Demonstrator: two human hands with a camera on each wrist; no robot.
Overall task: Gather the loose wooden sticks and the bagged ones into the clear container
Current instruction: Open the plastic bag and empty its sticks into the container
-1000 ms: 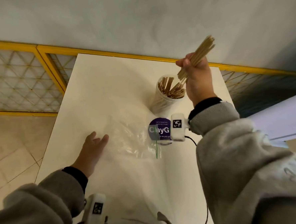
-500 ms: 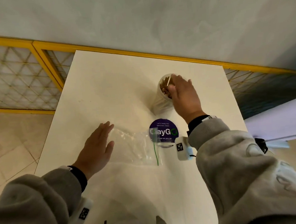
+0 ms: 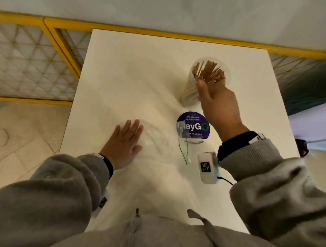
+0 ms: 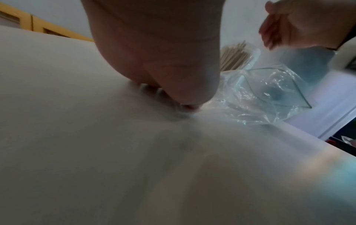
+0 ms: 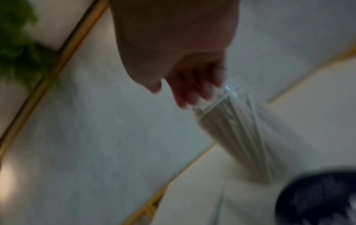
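Two hands free: left hand (image 3: 124, 143) flat on empty bag (image 3: 159, 140), right hand (image 3: 219, 108) fingers relaxed, holding nothing, beside container (image 3: 209, 76) on worktop (image 3: 136, 67). Sticks (image 3: 208, 73) inside. Risk: knuckle bump tips container, spills sticks.

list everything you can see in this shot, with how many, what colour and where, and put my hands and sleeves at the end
table: one, white, under everything, against a yellow-trimmed wall edge
clear container: one, transparent, upright on the far right part of the table
wooden sticks: many, tan, standing inside the container
plastic bag: one, clear, lying flat near the table's middle, no sticks visible in it
round sticker: one, purple with white lettering, beside the bag
wrist camera: one, white, on the right wrist
left hand: one, flat, resting on the bag's left edge
right hand: one, fingers relaxed, by the container's rim, holding nothing
sleeves: two, grey
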